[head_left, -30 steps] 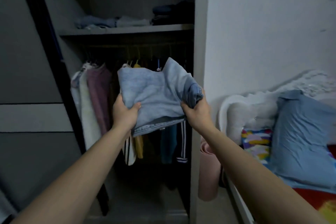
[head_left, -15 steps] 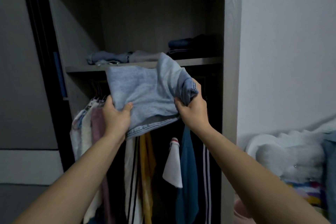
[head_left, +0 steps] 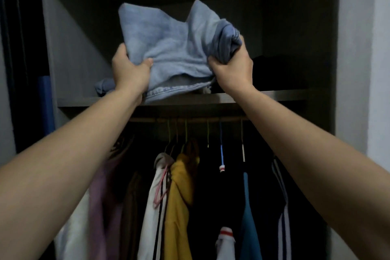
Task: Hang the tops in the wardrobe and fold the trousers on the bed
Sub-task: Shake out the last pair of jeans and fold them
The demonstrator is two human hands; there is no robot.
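Left thumb [head_left: 147, 63] is pressed flat against the front face of the folded light-blue denim trousers [head_left: 175, 48]. The other left fingers are hidden behind the cloth, so their spread cannot be told. The left hand [head_left: 129, 70] grips the bundle's lower left corner.

Right fingers [head_left: 236, 48] are curled tightly round the rolled right edge of the denim, with the thumb tucked in below. The right hand [head_left: 231, 70] grips that edge. Both forearms are raised and stretched forward.

The trousers are held up inside the upper compartment of the dark grey wooden wardrobe [head_left: 69, 48]. Their stitched hem is at the front edge of the grey shelf board [head_left: 263, 96]; whether it rests there cannot be told.

On the shelf, a crumpled blue garment [head_left: 103, 87] lies just left of the left wrist. A dark folded pile [head_left: 280, 72] lies to the right of the right hand.

Under the shelf, a thin hanging rail [head_left: 190, 120] carries hangers. A mustard-yellow top [head_left: 179, 196], a white top with dark stripes [head_left: 150, 211], a teal top [head_left: 249, 228] and a mauve top [head_left: 101, 207] hang from it.
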